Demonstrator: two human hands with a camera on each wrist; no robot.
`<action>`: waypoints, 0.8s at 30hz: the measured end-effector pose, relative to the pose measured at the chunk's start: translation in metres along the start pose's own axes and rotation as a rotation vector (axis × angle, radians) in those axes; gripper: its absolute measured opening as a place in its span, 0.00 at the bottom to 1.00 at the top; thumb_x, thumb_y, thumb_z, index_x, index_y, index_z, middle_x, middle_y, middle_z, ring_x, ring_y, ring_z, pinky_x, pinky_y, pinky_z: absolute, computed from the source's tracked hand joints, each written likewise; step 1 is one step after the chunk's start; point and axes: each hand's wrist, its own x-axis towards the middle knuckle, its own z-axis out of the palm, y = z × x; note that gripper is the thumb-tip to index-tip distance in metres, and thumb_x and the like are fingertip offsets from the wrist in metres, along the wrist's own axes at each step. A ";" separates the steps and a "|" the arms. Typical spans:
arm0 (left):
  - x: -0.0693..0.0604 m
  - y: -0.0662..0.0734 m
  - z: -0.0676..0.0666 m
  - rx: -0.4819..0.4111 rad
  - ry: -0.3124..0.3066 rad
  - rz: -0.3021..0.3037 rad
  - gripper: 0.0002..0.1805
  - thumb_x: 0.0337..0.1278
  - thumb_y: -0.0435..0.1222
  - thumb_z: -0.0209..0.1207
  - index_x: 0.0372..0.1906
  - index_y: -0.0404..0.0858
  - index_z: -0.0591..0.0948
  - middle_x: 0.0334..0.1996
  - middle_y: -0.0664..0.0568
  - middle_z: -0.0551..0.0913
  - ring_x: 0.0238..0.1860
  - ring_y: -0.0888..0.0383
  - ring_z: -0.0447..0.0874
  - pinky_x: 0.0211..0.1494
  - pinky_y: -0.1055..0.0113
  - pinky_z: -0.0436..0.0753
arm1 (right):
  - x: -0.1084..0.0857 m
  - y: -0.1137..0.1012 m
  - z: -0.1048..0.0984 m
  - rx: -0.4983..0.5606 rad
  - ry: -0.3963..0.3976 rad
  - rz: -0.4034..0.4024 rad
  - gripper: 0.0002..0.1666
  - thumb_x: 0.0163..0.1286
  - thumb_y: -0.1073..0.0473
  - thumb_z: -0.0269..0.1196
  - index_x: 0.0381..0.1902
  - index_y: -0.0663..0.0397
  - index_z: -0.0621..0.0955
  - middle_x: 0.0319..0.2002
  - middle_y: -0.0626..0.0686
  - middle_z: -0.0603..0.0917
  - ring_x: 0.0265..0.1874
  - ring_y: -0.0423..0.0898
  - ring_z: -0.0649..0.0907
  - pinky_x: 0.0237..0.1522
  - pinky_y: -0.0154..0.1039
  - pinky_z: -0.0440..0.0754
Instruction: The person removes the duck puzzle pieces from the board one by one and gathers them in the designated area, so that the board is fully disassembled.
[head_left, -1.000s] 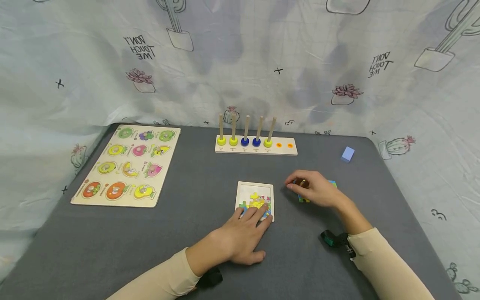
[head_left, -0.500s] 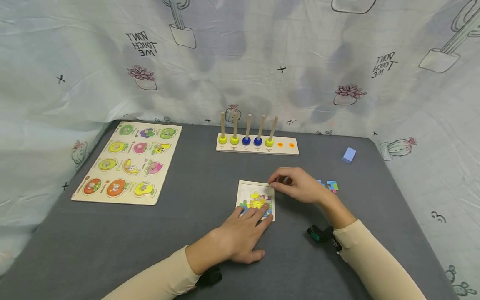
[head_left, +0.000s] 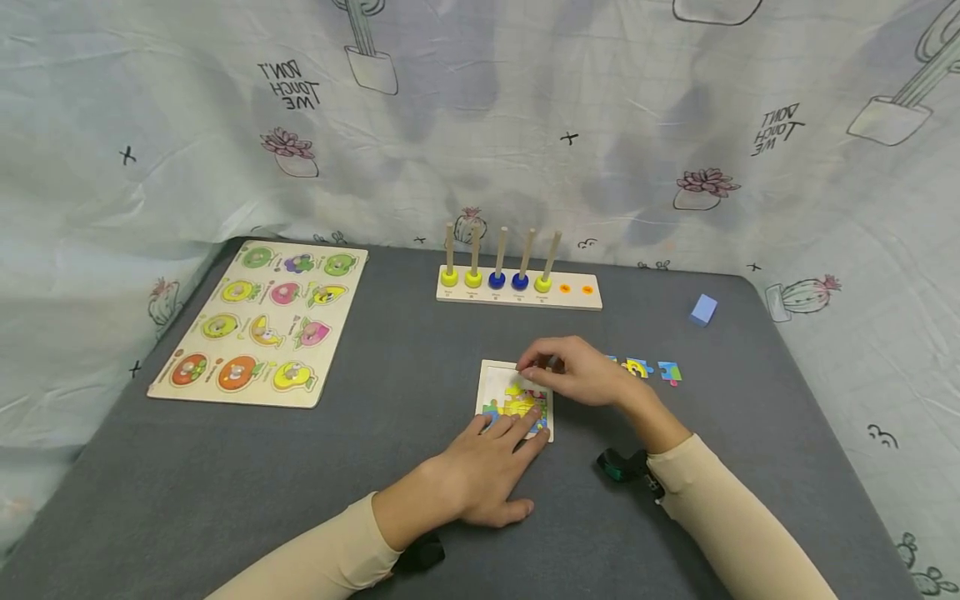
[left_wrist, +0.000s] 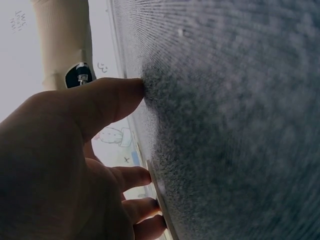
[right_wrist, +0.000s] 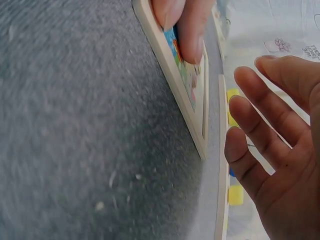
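My left hand (head_left: 480,479) lies with spread, straight fingers on the lower part of a small wooden puzzle tray (head_left: 492,375), steadying it against the table. Inside, joined puzzle pieces (head_left: 517,402) in yellow, blue and green fill the lower right; bare wood shows at the upper left. Over the tray's upper right my right hand (head_left: 581,375) has thumb and index fingertips brought together, seemingly pinching a puzzle piece that the fingers hide. In the right wrist view the other fingers of the right hand (right_wrist: 285,120) are loosely bent, beside the tray's edge (right_wrist: 172,82).
Loose puzzle pieces (head_left: 670,372) lie right of my right hand. A wooden peg board (head_left: 517,297) with yellow and blue rings stands at the back. A large fruit puzzle board (head_left: 255,325) occupies the left, and a light blue block (head_left: 703,310) sits at the far right.
My right hand has moved left from the loose pieces to above the tray's upper right, uncovering more pieces behind it. The left hand has stayed on the tray.
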 end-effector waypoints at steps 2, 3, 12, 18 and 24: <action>0.000 0.000 0.000 0.000 0.005 0.001 0.48 0.66 0.67 0.52 0.83 0.51 0.55 0.84 0.52 0.47 0.79 0.57 0.54 0.75 0.49 0.63 | 0.002 -0.001 0.001 0.000 -0.011 0.005 0.10 0.78 0.56 0.62 0.50 0.52 0.86 0.40 0.50 0.88 0.35 0.44 0.84 0.40 0.44 0.83; 0.000 -0.001 0.000 -0.001 0.006 0.002 0.47 0.67 0.67 0.51 0.83 0.51 0.55 0.84 0.52 0.47 0.79 0.57 0.54 0.75 0.49 0.63 | 0.003 -0.002 0.002 0.005 -0.016 0.005 0.10 0.78 0.56 0.62 0.50 0.52 0.86 0.39 0.50 0.88 0.35 0.44 0.84 0.40 0.44 0.83; 0.000 -0.002 0.001 -0.023 -0.011 -0.003 0.48 0.67 0.67 0.51 0.84 0.51 0.53 0.84 0.53 0.45 0.80 0.57 0.53 0.76 0.49 0.62 | 0.009 0.002 0.009 0.058 -0.065 0.001 0.10 0.79 0.57 0.60 0.50 0.52 0.86 0.35 0.51 0.87 0.29 0.46 0.83 0.34 0.41 0.83; 0.000 -0.002 0.002 -0.031 -0.012 -0.005 0.48 0.67 0.67 0.51 0.84 0.52 0.52 0.84 0.53 0.44 0.81 0.57 0.52 0.77 0.49 0.61 | 0.007 0.006 0.013 0.043 -0.077 0.016 0.10 0.79 0.58 0.60 0.50 0.51 0.86 0.37 0.49 0.88 0.29 0.47 0.84 0.34 0.39 0.82; 0.000 -0.002 0.001 -0.031 -0.004 -0.002 0.48 0.67 0.67 0.52 0.84 0.51 0.53 0.84 0.53 0.45 0.80 0.57 0.53 0.77 0.49 0.62 | 0.006 0.007 0.014 0.028 -0.085 0.035 0.10 0.79 0.58 0.60 0.51 0.50 0.86 0.37 0.47 0.88 0.29 0.46 0.84 0.33 0.39 0.82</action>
